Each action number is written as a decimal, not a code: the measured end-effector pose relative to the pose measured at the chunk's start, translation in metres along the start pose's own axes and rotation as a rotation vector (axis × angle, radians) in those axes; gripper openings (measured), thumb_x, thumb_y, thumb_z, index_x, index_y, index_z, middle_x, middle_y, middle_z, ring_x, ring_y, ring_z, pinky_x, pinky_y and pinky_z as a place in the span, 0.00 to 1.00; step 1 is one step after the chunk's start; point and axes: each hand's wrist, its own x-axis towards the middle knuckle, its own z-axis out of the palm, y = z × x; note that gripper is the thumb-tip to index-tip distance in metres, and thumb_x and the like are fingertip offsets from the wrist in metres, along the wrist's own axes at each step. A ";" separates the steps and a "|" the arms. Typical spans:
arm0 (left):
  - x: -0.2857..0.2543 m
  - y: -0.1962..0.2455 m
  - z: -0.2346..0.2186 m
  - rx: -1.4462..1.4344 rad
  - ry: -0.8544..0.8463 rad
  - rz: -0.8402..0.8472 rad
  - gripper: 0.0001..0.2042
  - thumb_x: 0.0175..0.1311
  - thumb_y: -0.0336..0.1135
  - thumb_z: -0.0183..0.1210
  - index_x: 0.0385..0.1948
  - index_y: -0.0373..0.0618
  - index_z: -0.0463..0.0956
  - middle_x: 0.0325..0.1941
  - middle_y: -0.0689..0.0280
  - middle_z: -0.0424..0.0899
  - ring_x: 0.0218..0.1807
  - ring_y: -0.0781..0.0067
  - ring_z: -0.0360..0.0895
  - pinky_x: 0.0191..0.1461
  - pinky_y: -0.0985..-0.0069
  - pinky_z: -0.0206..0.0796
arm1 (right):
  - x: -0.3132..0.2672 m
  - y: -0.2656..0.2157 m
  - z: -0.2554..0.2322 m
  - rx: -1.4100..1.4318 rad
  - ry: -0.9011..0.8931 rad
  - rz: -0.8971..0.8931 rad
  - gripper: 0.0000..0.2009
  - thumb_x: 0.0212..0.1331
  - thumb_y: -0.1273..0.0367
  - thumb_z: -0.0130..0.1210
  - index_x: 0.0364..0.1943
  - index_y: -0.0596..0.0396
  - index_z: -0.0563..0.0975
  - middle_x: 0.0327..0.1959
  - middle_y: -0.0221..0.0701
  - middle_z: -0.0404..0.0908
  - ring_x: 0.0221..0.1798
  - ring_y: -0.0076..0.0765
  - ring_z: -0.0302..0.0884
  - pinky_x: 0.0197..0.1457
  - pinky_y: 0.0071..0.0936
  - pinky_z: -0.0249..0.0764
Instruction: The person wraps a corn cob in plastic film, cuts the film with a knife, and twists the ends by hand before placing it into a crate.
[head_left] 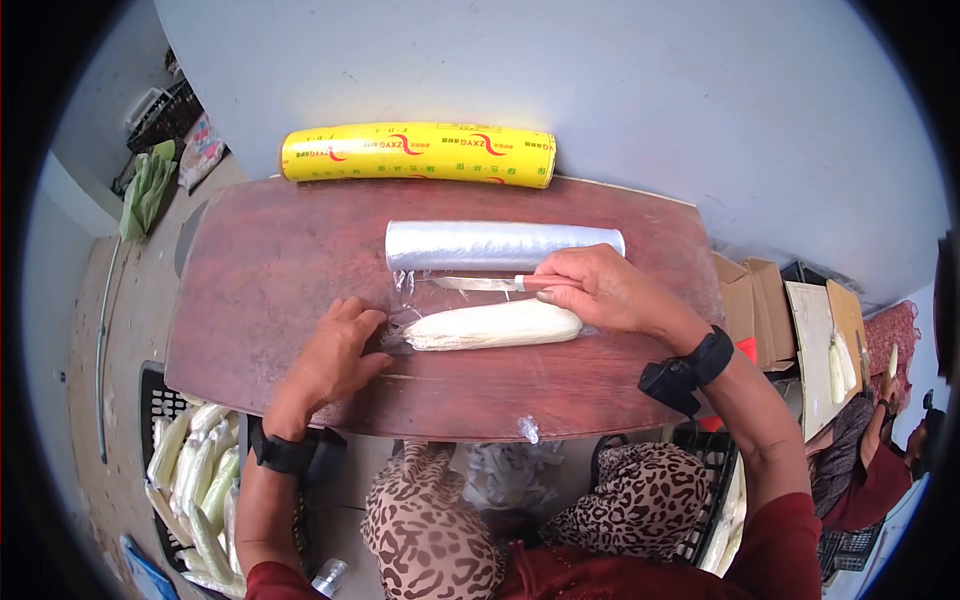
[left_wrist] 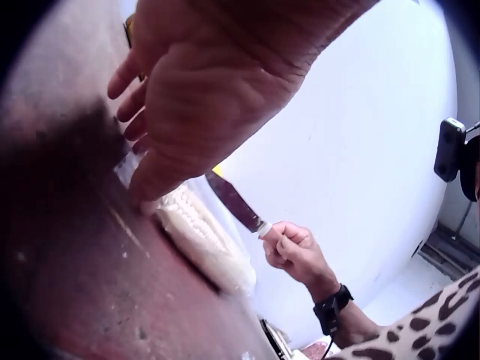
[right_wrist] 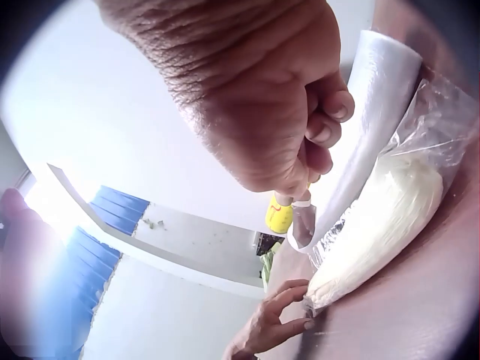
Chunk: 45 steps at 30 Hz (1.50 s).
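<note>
A pale ear of corn lies across the wooden table, with clear plastic wrap around it. My right hand grips a knife by its reddish handle, its blade pointing left between the corn and a roll of plastic wrap. Loose film hangs from the front of that roll near the blade tip. At the corn's left end, my left hand rests by the film with fingers loosely extended and thumb apart. In the left wrist view, kernels show on the corn below the thumb.
A yellow printed roll lies at the table's back edge against the wall. Crates of corn stand on the floor at left and right. Cardboard boxes and another person are at the right.
</note>
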 end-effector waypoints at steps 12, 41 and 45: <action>0.023 0.005 0.020 -0.016 0.154 0.087 0.16 0.56 0.17 0.51 0.48 0.35 0.75 0.51 0.49 0.78 0.52 0.42 0.75 0.57 0.60 0.70 | 0.030 -0.001 0.038 -0.114 -0.061 -0.047 0.10 0.65 0.64 0.54 0.35 0.57 0.78 0.33 0.45 0.81 0.40 0.58 0.78 0.43 0.50 0.72; 0.017 -0.023 0.017 -0.241 0.433 -0.112 0.09 0.65 0.20 0.51 0.44 0.38 0.77 0.40 0.54 0.81 0.43 0.56 0.80 0.48 0.71 0.71 | 0.026 0.005 0.035 -0.169 -0.013 0.012 0.08 0.66 0.67 0.55 0.40 0.55 0.80 0.37 0.44 0.81 0.45 0.56 0.79 0.48 0.50 0.74; 0.022 0.006 0.014 -0.144 0.476 0.027 0.09 0.64 0.19 0.51 0.42 0.39 0.77 0.35 0.55 0.77 0.36 0.56 0.77 0.43 0.69 0.69 | 0.026 0.002 0.039 -0.171 -0.022 0.001 0.07 0.66 0.67 0.54 0.41 0.54 0.80 0.37 0.43 0.81 0.44 0.56 0.79 0.47 0.50 0.74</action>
